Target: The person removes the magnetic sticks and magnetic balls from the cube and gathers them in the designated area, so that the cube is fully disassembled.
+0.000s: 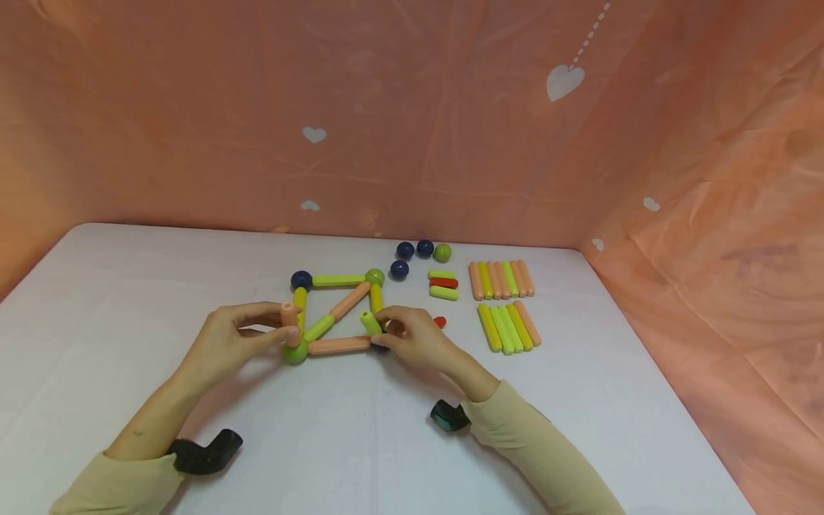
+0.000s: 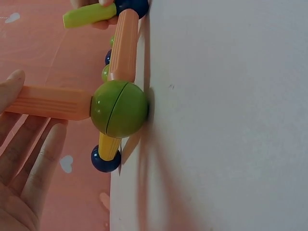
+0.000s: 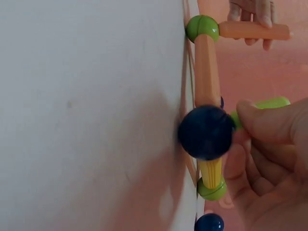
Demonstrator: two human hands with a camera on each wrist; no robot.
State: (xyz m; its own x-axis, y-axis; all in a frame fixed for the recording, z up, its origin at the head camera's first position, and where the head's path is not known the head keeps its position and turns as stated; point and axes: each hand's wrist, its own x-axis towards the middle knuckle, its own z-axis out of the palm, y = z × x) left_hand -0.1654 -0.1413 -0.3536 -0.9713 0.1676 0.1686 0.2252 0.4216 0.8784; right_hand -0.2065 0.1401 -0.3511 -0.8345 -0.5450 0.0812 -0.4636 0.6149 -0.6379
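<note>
My left hand (image 1: 228, 340) pinches an upright orange stick (image 1: 290, 323) between thumb and fingers. The stick's lower end meets a green ball (image 2: 119, 109) at the front left corner of a flat frame of sticks and balls. At the front right corner, my right hand (image 1: 415, 336) pinches a lime-green stick (image 1: 370, 323), whose lower end is at a dark blue ball (image 3: 206, 132). An orange stick (image 1: 339, 346) joins these two balls. The frame's far corners are a dark blue ball (image 1: 301, 280) and a green ball (image 1: 375, 277). A diagonal of orange and lime sticks crosses the frame.
Loose dark blue balls (image 1: 405, 250) and a green ball (image 1: 442, 252) lie behind the frame. Short lime and red sticks (image 1: 443, 283) are beside them. Two rows of longer sticks (image 1: 502, 280) lie farther right. A red piece (image 1: 440, 322) is partly hidden by my right hand.
</note>
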